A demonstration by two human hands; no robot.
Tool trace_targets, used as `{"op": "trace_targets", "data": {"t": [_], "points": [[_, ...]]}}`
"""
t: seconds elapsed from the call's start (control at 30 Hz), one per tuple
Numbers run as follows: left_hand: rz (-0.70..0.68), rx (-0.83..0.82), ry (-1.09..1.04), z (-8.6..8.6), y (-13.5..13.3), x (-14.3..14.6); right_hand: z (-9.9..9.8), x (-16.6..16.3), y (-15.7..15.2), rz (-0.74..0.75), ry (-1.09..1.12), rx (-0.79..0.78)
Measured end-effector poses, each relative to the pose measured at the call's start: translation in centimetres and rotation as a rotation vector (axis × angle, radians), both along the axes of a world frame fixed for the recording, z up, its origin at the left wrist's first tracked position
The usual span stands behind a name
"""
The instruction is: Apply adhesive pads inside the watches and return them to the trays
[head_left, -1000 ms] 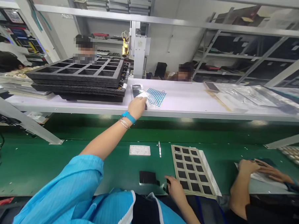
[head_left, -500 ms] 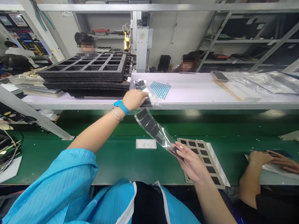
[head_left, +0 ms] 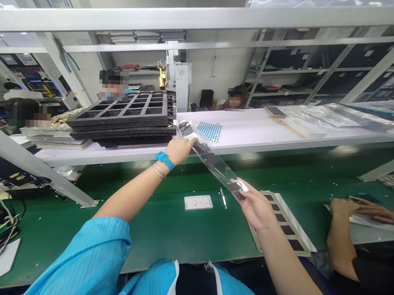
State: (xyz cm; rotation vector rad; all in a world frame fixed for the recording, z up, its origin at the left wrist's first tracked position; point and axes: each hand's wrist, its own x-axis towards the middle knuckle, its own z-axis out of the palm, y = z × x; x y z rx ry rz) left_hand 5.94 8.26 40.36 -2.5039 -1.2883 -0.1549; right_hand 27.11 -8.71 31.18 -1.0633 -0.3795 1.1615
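Note:
A long clear plastic strip with black rectangular pieces [head_left: 212,161] slants from the raised shelf down towards me. My right hand [head_left: 256,206] pinches its lower end between thumb and fingers. At the upper end, by the shelf edge, my left hand [head_left: 180,149] is closed on the clear plastic, its fingertips near a white patch. Whether the plastic at the left hand is one piece with the strip, I cannot tell. Partly behind my right forearm lies a beige tray [head_left: 286,227] with dark squares in its openings.
Stacked black foam trays [head_left: 120,118] and a sheet of blue dots [head_left: 210,131] occupy the shelf [head_left: 250,128]. Below, a white box [head_left: 198,202] and tweezers [head_left: 223,198] lie on the green bench [head_left: 167,233]. A co-worker's hands [head_left: 360,209] are at the right.
My right hand has raised the strip, bringing its far end up to my left hand at the shelf edge. The view has tilted upwards, and tweezers now show beside the white box.

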Motion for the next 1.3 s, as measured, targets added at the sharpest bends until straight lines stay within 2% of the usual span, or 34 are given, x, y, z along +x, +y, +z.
{"op": "trace_targets", "data": {"t": [0.1,0.2,0.3,0.37,0.53,0.67,0.77,0.87,1.0,1.13,1.3], "points": [[-0.045,0.02,-0.004,-0.5,-0.7,0.6,0.6,-2.4,1.8,0.002,0.036,0.126],[-0.074,0.008,-0.035,-1.0,-1.1,1.1,1.9,-5.4,5.1,0.039,0.078,0.228],[-0.081,0.014,-0.061,-1.4,-0.9,1.2,3.1,-7.3,8.4,0.056,0.087,0.258],[-0.049,0.033,-0.097,-1.5,-0.7,0.9,3.5,-7.4,9.6,0.097,0.053,0.237],[-0.015,0.018,-0.259,-1.6,-0.2,-0.4,2.9,-4.7,8.1,0.219,-0.067,0.094],[-0.028,0.018,-0.261,-2.1,-0.2,-1.0,2.6,-1.8,6.2,0.289,-0.209,0.003],[-0.053,0.001,-0.254,-2.4,0.0,-0.5,2.8,-0.9,5.7,0.184,-0.209,0.009],[-0.095,-0.039,-0.219,-2.4,0.1,0.3,3.0,-1.7,6.3,0.087,-0.148,0.061],[-0.103,-0.091,-0.204,-2.2,0.0,1.2,2.9,-3.7,8.3,0.111,-0.095,0.134],[-0.092,-0.092,-0.214,-2.0,-0.2,1.1,2.5,-5.2,9.8,-0.024,-0.063,0.23],[-0.104,-0.07,-0.25,-1.9,-0.3,0.6,1.9,-6.6,10.8,0.072,-0.083,0.254]]}}
